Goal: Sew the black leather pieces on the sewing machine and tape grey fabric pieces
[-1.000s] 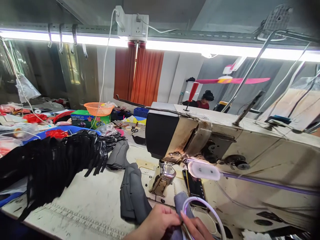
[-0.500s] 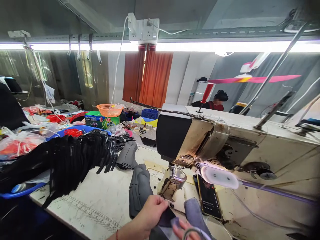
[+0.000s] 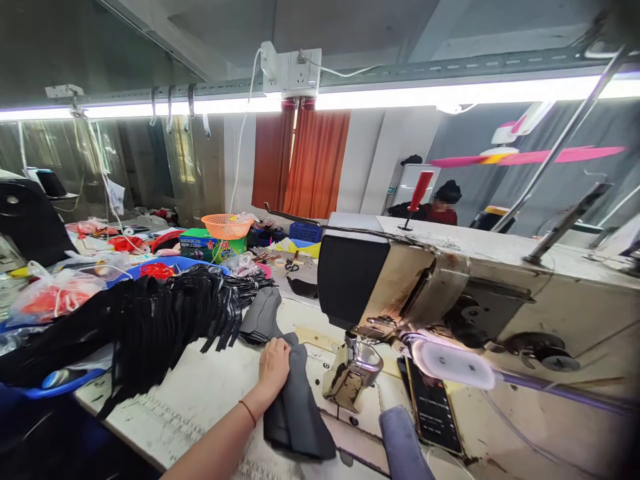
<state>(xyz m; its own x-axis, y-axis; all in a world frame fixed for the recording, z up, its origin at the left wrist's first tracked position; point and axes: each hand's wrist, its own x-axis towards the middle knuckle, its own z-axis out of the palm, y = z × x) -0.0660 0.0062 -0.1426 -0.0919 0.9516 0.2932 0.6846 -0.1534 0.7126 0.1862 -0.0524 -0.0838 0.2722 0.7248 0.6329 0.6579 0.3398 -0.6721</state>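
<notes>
My left hand (image 3: 274, 367) reaches over the upper left edge of a pile of dark grey fabric pieces (image 3: 303, 413), its fingers bent and closed on the cloth. The top piece lies lengthwise along the pile, left of the sewing machine's metal post (image 3: 353, 373). Just beyond my hand is another stack of grey fabric pieces (image 3: 263, 313). A rolled bluish-grey cloth piece (image 3: 403, 440) lies to the right of the post. My right hand is out of view.
The sewing machine head (image 3: 355, 277) overhangs the right side, with a lit lamp (image 3: 453, 363) below it. A phone (image 3: 433, 407) lies beneath. Black strips (image 3: 170, 320) are heaped at left beside a blue basin (image 3: 75, 380). Another person (image 3: 443, 207) is in the background.
My left hand has moved up and left from the fabric before the post onto the pile, where a piece now lies on top. My right hand, with a ring-shaped handle, has left view.
</notes>
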